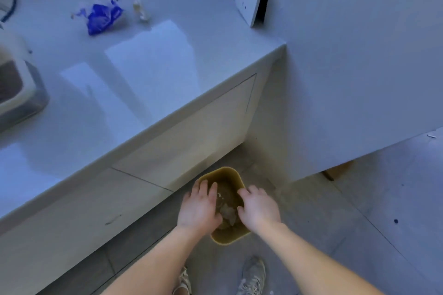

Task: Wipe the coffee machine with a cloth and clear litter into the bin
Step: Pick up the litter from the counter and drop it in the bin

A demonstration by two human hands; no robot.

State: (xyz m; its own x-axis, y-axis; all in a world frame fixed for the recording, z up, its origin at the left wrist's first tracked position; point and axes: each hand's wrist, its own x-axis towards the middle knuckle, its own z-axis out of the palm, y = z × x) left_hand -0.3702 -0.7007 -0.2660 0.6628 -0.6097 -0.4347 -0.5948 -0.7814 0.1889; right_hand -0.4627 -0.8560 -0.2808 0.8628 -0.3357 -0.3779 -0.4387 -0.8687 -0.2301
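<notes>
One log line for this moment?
left hand: open | right hand: open | both over bin | blue wrapper on counter

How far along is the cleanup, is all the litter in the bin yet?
Partly. Crumpled pale litter already lies inside the yellow bin. The left hand and right hand are over its rim, open. A blue wrapper and a small pale scrap remain on the counter. Wiping can't be judged.

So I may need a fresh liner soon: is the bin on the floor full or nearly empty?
Far from full. The bin shows only some pale crumpled litter low inside, and its inner walls are bare above that.
</notes>
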